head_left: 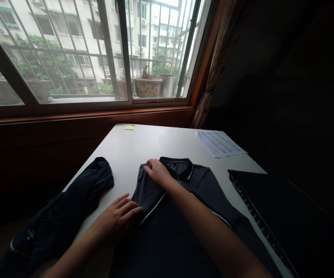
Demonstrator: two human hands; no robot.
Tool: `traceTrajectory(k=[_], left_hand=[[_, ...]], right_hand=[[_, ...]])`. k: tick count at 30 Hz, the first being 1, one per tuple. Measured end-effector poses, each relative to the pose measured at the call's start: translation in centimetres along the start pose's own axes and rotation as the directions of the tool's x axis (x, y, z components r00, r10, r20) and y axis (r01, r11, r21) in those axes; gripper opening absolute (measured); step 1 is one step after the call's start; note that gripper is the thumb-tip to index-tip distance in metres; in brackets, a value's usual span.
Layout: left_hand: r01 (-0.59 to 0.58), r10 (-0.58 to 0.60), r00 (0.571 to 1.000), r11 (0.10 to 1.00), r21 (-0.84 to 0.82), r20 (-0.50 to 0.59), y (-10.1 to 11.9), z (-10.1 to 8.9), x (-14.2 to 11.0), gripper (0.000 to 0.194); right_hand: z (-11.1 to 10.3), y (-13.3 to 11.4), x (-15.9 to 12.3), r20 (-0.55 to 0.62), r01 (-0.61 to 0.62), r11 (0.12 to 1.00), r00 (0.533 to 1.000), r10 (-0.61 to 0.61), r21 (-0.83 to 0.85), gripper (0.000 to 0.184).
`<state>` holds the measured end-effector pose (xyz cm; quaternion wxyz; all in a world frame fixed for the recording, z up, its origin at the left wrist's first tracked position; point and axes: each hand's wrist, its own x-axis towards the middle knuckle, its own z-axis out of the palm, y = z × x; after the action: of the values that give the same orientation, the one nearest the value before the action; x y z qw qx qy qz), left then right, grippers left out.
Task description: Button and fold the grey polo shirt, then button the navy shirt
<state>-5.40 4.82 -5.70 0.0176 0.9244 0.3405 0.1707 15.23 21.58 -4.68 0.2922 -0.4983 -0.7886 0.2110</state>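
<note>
A dark polo shirt (pixel 184 224) with white piping and a buttoned collar lies spread front up on the white table, collar toward the window. My right hand (pixel 157 171) reaches across the shirt and rests on its left shoulder beside the collar, fingers bent at the seam. Whether those fingers pinch the cloth is hard to see. My left hand (pixel 122 210) lies with fingers stretched along the edge of the left sleeve, fingertips touching the fabric. Part of the shirt's front is hidden under my right forearm.
On the left, a dark folded garment (pixel 68 208) hangs over the edge of the white table (pixel 155 141). Dark trousers or cloth (pixel 285 208) lie at the right. Printed sheets (pixel 217 143) sit at the back right, a yellow sticky note (pixel 130 127) at the back left. A barred window stands behind.
</note>
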Motion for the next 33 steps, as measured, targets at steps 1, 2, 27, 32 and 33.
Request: traceTrajectory(k=[1,2,27,32,33], left_hand=[[-0.006,0.006,1.000,1.000,0.008,-0.005,0.2,-0.1,0.1,0.042],[-0.011,0.011,1.000,1.000,0.015,-0.016,0.3,-0.2,0.1,0.038],[-0.010,0.001,0.998,0.993,-0.120,-0.071,-0.9,0.4,-0.3,0.008],[0.052,-0.056,0.998,0.993,-0.103,-0.036,-1.0,0.2,-0.1,0.019],[0.077,-0.081,0.996,0.992,-0.100,-0.036,-0.9,0.0,0.0,0.022]], right_hand=[[-0.5,-0.1,-0.8,0.023,0.043,0.999,0.999,-0.043,-0.010,0.021],[-1.1,-0.1,-1.7,0.048,0.091,0.996,0.995,-0.090,-0.017,0.017],[-5.8,2.5,-10.0,0.280,0.726,0.601,0.686,-0.672,-0.335,0.017],[-6.0,2.5,-10.7,0.348,0.725,0.574,0.688,-0.637,-0.381,0.018],[-5.9,2.6,-10.8,0.353,0.717,0.584,0.696,-0.625,-0.380,0.018]])
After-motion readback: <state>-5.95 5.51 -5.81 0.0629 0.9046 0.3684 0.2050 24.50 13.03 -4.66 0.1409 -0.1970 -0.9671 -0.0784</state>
